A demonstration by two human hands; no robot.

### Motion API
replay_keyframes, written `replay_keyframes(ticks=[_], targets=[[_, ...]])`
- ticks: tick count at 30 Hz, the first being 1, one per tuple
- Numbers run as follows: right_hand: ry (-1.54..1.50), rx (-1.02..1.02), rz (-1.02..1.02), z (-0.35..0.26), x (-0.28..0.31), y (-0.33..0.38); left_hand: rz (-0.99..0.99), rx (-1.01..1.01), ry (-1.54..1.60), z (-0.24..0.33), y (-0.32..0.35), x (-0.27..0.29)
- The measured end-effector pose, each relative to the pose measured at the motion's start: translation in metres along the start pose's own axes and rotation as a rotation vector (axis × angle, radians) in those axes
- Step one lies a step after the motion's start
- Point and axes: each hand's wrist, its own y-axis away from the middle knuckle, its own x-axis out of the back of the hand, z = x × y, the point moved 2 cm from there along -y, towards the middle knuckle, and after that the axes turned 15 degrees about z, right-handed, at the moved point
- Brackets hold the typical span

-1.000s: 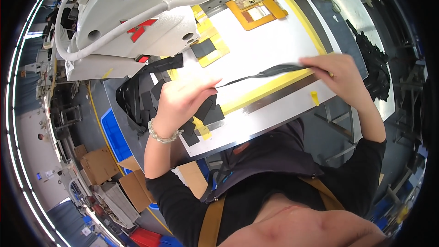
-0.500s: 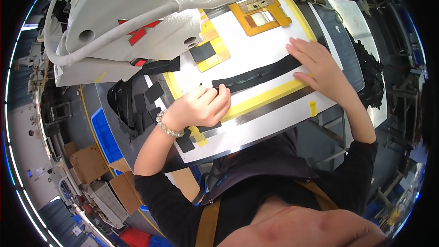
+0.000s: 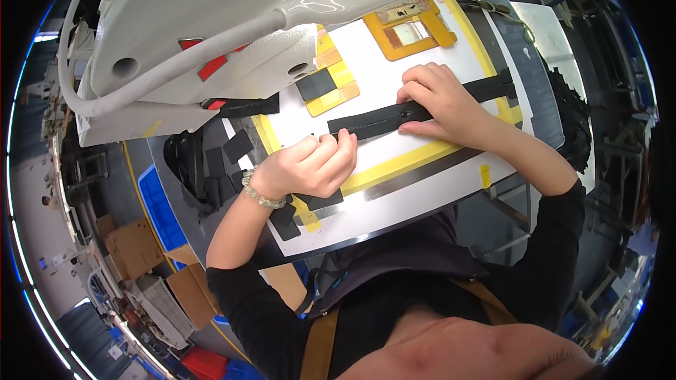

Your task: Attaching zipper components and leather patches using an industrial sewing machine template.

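Observation:
A long black zipper strip point(image 3: 380, 124) lies across the white work board point(image 3: 296, 109). My left hand point(image 3: 313, 164), with a beaded bracelet at its wrist, is closed, and its fingertips pinch the lower edge near the strip's left end. Farther right, my right hand point(image 3: 447, 109) straddles the strip beside the slider, thumb on the near edge and curved fingers on the far one. Beyond the right hand the zipper runs on to the board's yellow-taped right side. A dark square patch point(image 3: 316, 85) rests on a yellow template point(image 3: 334, 101) behind the strip.
A large white machine point(image 3: 190, 49) with a thick hose and grey-white handle overhangs the back left. An amber frame point(image 3: 389, 43) lies at the back. Black patches point(image 3: 238, 146) are scattered at left; a black bundle point(image 3: 567, 112) hangs at the right edge.
My right hand has slid left along the zipper to the slider, its fingers curling round the strip. The strip's right end now shows. My left hand stays at the left end.

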Motion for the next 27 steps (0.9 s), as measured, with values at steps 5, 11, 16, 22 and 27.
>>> replay_keyframes(ticks=[5,11,16,22,27], targets=[[0.007,-0.068,-0.028,0.003,0.006,0.0,0.003,-0.044,-0.015,-0.003,-0.002,-0.002],[0.08,-0.177,-0.11,0.015,0.036,0.005,-0.065,-0.065,-0.038,-0.002,0.004,-0.004],[0.027,-0.326,-0.113,0.031,0.053,0.012,-0.099,-0.046,0.007,-0.003,0.003,-0.008],[0.226,-0.233,0.018,0.02,0.044,0.024,-0.107,-0.036,0.047,-0.003,0.0,-0.008],[0.534,-0.057,0.098,0.009,0.026,0.035,-0.12,-0.018,0.063,-0.002,-0.002,-0.007]])
